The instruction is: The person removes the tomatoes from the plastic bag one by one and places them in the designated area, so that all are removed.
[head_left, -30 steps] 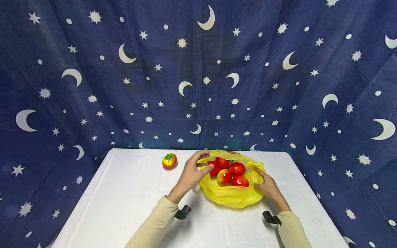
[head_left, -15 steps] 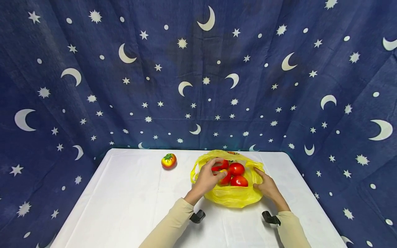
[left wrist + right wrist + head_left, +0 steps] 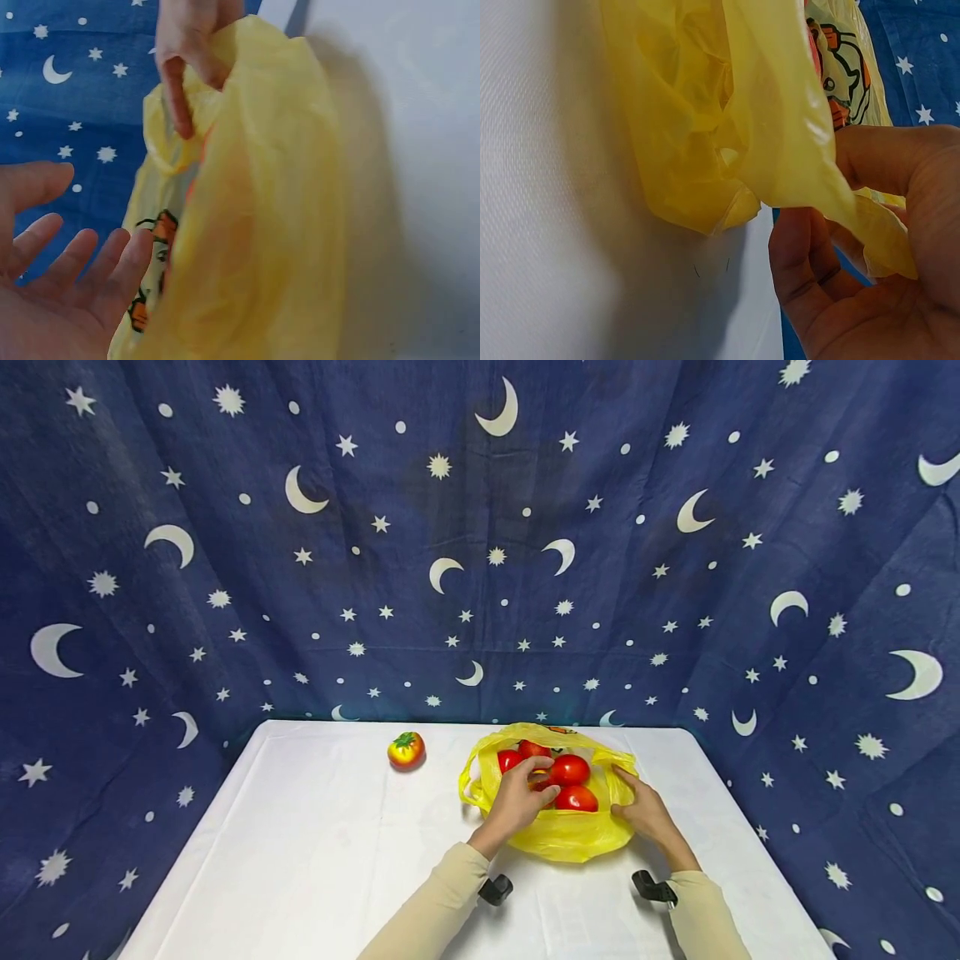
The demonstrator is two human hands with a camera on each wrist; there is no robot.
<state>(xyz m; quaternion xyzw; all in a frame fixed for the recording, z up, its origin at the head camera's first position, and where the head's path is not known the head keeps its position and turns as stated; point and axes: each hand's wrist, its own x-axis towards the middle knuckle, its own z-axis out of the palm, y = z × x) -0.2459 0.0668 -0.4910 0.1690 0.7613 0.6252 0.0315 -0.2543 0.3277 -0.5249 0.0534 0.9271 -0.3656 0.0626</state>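
A yellow plastic bag point(image 3: 566, 839) lies on the white table with its mouth spread toward me. Inside sit several glossy red tomatoes, among them a front one point(image 3: 576, 799) and one behind it point(image 3: 570, 770). My left hand point(image 3: 521, 795) reaches over the bag's front rim, fingers loosely bent above a tomato it partly covers. In the left wrist view, the fingers point(image 3: 112, 259) are spread and hold nothing. At the bag's right side my right hand point(image 3: 648, 814) pinches the rim between thumb and fingers, also seen in the right wrist view.
A red-and-yellow tomato with a green top point(image 3: 407, 752) stands alone at the back left of the white table point(image 3: 300, 843). Behind the table hangs a dark blue curtain point(image 3: 337, 577) with moons and stars.
My left hand has let go of the bag's left rim and moved right, in over the tomatoes. The right hand keeps its hold on the rim.
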